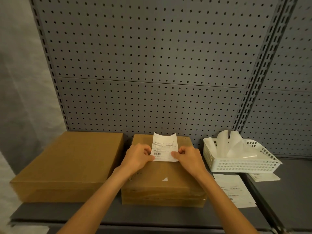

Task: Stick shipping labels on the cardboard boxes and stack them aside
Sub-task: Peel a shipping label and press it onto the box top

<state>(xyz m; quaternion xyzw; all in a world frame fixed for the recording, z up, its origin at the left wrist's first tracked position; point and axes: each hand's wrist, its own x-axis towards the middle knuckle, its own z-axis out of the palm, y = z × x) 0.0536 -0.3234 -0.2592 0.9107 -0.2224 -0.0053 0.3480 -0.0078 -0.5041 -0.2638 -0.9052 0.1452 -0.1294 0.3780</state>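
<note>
Both hands work one shipping label (164, 146) over the cardboard box (162, 176) that lies straight under them. The left hand (137, 157) pinches the label's left edge and the right hand (188, 157) pinches its right edge, thumbs on the printed face near the lower corners, which keeps the sheet taut and square to the box. The label's near edge lies low against the lid between the hands while its far edge curls up beyond the fingertips, so it seems to be going down from the near side first, probably to avoid wrinkles; whether the backing is fully off cannot be told. A small white scrap (165, 179) sits on the lid nearer the person than the hands. To the left of the left hand rests a larger flat box (67, 164), unlabelled on its visible top. To the right of the right hand stands a white basket (239, 164) holding curled backing sheets (231, 146), likely kept there as a bin within reach. Spare labels (234, 190) lie flat just nearer than the basket, handy for the next box.
</note>
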